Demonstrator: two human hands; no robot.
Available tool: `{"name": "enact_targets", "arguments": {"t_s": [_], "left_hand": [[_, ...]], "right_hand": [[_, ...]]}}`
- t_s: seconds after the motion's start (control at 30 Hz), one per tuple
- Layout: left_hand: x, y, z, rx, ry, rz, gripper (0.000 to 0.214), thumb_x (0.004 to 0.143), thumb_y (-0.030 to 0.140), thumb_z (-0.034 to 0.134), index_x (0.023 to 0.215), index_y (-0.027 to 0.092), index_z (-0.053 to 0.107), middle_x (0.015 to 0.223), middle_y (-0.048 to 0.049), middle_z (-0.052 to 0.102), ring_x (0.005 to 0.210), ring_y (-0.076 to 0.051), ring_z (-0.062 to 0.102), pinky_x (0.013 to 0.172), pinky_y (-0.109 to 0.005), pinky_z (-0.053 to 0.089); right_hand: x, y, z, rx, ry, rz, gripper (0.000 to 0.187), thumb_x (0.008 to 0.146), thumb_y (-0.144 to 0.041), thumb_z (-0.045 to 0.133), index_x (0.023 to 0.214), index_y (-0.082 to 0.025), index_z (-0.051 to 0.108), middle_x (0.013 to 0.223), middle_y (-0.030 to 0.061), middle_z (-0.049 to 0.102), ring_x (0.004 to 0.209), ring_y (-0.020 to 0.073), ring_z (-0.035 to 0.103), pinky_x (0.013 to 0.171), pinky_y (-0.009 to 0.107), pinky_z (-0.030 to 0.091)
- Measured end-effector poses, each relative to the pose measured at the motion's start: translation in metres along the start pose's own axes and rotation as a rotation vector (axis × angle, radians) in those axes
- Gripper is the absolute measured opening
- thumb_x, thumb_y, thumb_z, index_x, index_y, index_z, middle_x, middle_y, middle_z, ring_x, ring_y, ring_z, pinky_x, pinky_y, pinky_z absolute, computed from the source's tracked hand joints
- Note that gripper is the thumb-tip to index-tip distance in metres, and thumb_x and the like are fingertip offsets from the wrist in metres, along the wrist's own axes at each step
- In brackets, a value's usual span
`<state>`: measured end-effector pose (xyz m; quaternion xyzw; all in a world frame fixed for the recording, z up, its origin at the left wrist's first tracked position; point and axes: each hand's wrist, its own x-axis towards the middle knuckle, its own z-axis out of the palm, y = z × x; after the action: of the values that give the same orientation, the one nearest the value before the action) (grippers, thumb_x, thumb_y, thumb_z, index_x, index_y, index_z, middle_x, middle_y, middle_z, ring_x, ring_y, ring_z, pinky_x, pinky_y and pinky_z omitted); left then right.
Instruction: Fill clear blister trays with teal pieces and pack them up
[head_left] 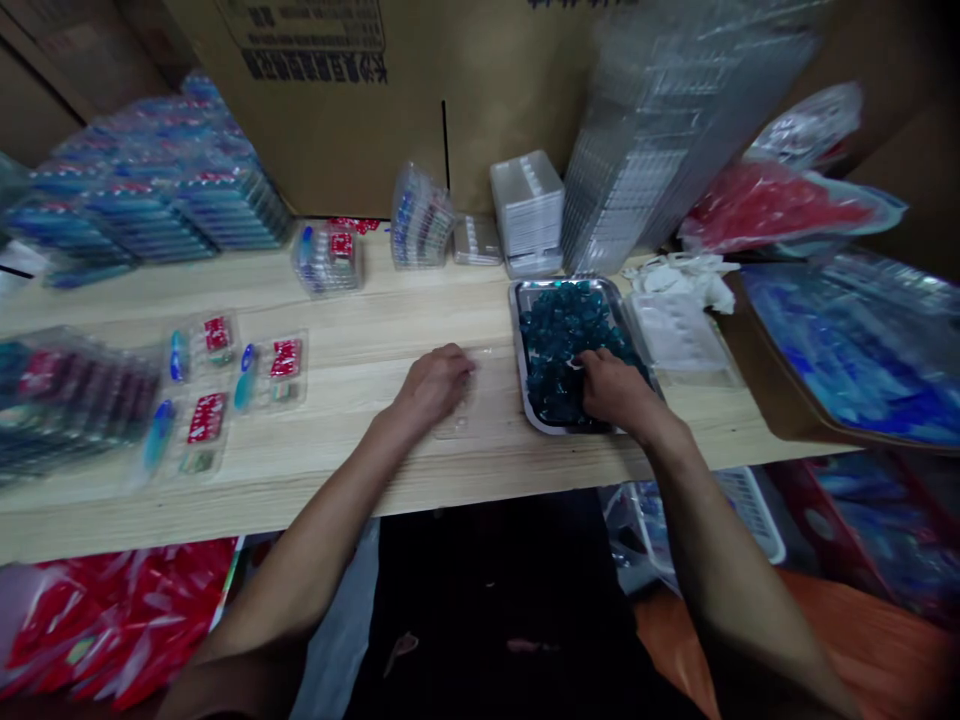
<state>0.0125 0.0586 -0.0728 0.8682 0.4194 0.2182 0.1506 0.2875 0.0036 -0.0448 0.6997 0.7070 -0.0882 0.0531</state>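
It's dim in here, the light cool and flat, palest on the tabletop (390, 312). Small glints line the tray (519, 345), and white glare streaks the red plastic (135, 610) below. The lap (487, 590) and top right corner sink to near black. Blur smears the packs (82, 410) at far left and the lettering on the box (337, 140); the tall stack (634, 180) looks stretched outward.
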Motion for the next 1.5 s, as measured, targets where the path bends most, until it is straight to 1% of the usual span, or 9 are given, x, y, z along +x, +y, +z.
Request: {"name": "enact_targets", "arguments": {"t_s": [0.07,0.23,0.63,0.87,1.1,1.2,1.3,1.4,1.5], "left_hand": [[-0.001,-0.006,0.000,0.001,0.001,0.010,0.020,0.085,0.013,0.056,0.087,0.019,0.076,0.089,-0.0079,0.071,0.082,-0.021,0.066,0.074,-0.033,0.053],[-0.011,-0.018,0.000,-0.162,0.207,-0.051,0.023,0.089,0.013,0.052,0.098,0.018,0.073,0.093,-0.0080,0.072,0.083,-0.018,0.067,0.076,-0.031,0.054],[-0.009,-0.011,0.006,-0.248,0.148,0.009,0.015,0.090,0.021,0.058,0.093,0.022,0.072,0.099,-0.0076,0.068,0.091,-0.018,0.065,0.080,-0.032,0.052],[-0.013,-0.007,0.012,-0.199,0.122,0.046,0.018,0.094,0.023,0.053,0.094,0.021,0.070,0.100,-0.0081,0.066,0.090,-0.017,0.063,0.078,-0.030,0.050],[-0.012,-0.004,0.000,-0.002,0.157,-0.163,0.021,0.090,0.019,0.050,0.101,0.020,0.067,0.097,-0.0081,0.066,0.089,-0.022,0.063,0.081,-0.034,0.050],[0.002,0.017,-0.004,-0.182,0.268,-0.247,0.019,0.086,0.020,0.055,0.100,0.020,0.068,0.104,-0.0080,0.065,0.083,-0.019,0.063,0.077,-0.033,0.052],[0.023,0.058,0.001,-0.690,0.261,-0.359,0.023,0.088,0.032,0.059,0.103,0.019,0.069,0.096,-0.0064,0.069,0.076,-0.017,0.065,0.073,-0.032,0.053],[0.045,0.093,0.012,-1.167,0.196,-0.513,0.032,0.079,0.039,0.071,0.102,0.017,0.071,0.083,-0.0039,0.072,0.068,-0.016,0.066,0.070,-0.032,0.054],[0.058,0.104,0.019,-1.346,0.290,-0.597,0.031,0.067,0.033,0.082,0.090,0.013,0.074,0.079,-0.0034,0.073,0.068,-0.013,0.065,0.076,-0.032,0.054]], "right_hand": [[-0.001,0.005,-0.001,0.009,-0.037,-0.026,0.046,0.086,-0.010,0.046,0.131,-0.012,0.055,0.122,0.0189,0.059,0.111,0.0335,0.061,0.089,0.041,0.048],[-0.003,0.008,-0.002,0.042,-0.055,-0.041,0.045,0.087,-0.012,0.047,0.131,-0.013,0.056,0.122,0.0183,0.059,0.113,0.0330,0.061,0.092,0.041,0.048],[0.007,0.007,0.003,0.151,0.104,0.032,0.033,0.089,-0.010,0.043,0.113,-0.015,0.065,0.110,0.0138,0.067,0.100,0.0262,0.066,0.087,0.034,0.046],[0.005,0.004,0.002,0.111,0.030,0.008,0.035,0.083,-0.008,0.050,0.115,-0.011,0.062,0.107,0.0175,0.065,0.093,0.0275,0.066,0.083,0.034,0.047],[0.012,0.014,0.004,0.546,0.429,0.086,0.025,0.087,-0.015,0.043,0.102,-0.015,0.064,0.093,0.0092,0.066,0.088,0.0220,0.061,0.081,0.032,0.046],[0.017,0.010,0.005,1.007,0.447,0.038,0.022,0.086,-0.026,0.046,0.096,-0.019,0.064,0.076,0.0007,0.060,0.070,0.0170,0.055,0.066,0.028,0.045],[0.020,-0.007,0.003,1.356,0.408,-0.050,0.020,0.083,-0.034,0.051,0.092,-0.020,0.062,0.071,-0.0030,0.056,0.062,0.0136,0.051,0.059,0.025,0.042],[0.020,-0.028,-0.001,1.377,0.456,-0.155,0.017,0.082,-0.032,0.053,0.094,-0.021,0.061,0.075,-0.0027,0.058,0.065,0.0138,0.054,0.062,0.026,0.045],[0.018,-0.039,-0.003,1.300,0.504,-0.228,0.022,0.081,-0.025,0.054,0.102,-0.022,0.058,0.087,0.0000,0.064,0.081,0.0162,0.061,0.074,0.029,0.050]]}}
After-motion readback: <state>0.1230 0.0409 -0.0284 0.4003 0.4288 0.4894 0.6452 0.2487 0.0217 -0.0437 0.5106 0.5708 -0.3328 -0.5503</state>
